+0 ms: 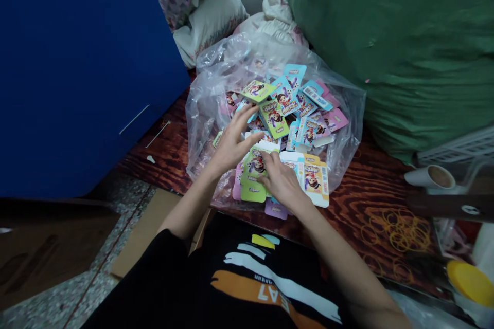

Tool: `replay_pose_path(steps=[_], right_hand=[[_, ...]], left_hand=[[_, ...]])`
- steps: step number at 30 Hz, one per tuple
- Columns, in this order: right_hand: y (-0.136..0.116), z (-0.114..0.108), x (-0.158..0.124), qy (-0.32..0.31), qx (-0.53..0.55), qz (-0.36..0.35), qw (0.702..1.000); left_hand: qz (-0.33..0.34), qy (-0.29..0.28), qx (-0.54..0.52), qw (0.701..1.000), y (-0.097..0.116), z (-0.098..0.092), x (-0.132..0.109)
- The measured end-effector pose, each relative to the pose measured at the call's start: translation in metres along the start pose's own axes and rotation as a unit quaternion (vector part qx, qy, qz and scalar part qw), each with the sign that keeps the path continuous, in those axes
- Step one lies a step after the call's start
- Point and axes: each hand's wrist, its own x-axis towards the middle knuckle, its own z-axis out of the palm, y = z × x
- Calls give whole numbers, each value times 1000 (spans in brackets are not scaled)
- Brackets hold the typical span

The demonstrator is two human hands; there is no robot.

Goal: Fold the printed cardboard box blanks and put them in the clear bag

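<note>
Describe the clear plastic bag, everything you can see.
The clear plastic bag is thin, crinkled, see-through film, lying spread open on a red-brown wood-grain surface. It holds a heap of printed cardboard box blanks in green, blue and pink. Its back rises in loose folds against a white cloth bundle, and a green woven sack sits against its right side. The left hand and right hand are over its near end.
</note>
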Motion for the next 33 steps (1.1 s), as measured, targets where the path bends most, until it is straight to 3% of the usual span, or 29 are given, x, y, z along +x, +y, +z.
replay_pose_path(steps=[4,7,10,12,14,17,19,22,25,31,33], right_hand=[[0,-7,8,-20,-6,-18,1000],[2,-11,15,-2,2,16,1000],[6,-19,15,124,90,36,988],[6,-30,7,219,188,-11,957],[3,-42,-4,258,272,-89,923],[-7,-58,-20,219,330,-192,898],[-11,-63,-27,201,340,-212,894],[-4,-58,-33,278,358,-155,878],[11,-42,-37,352,390,-67,848],[25,-8,-40,206,546,28,812],[25,-7,-39,210,550,32,808]], left_hand=[[-46,-37,-19,998,7,1,-31],[-69,-45,-19,996,11,4,-40],[-92,-24,-35,995,11,8,-46],[-107,-39,-88,990,10,10,-47],[-112,-112,-181,971,8,12,-46],[-110,-271,-289,912,8,15,-42],[-131,-321,-303,888,12,20,-41],[-202,-287,-330,877,21,29,-44],[-279,-233,-398,842,27,39,-53],[-334,-188,-462,800,23,58,-66],[-331,-178,-443,814,22,63,-67]])
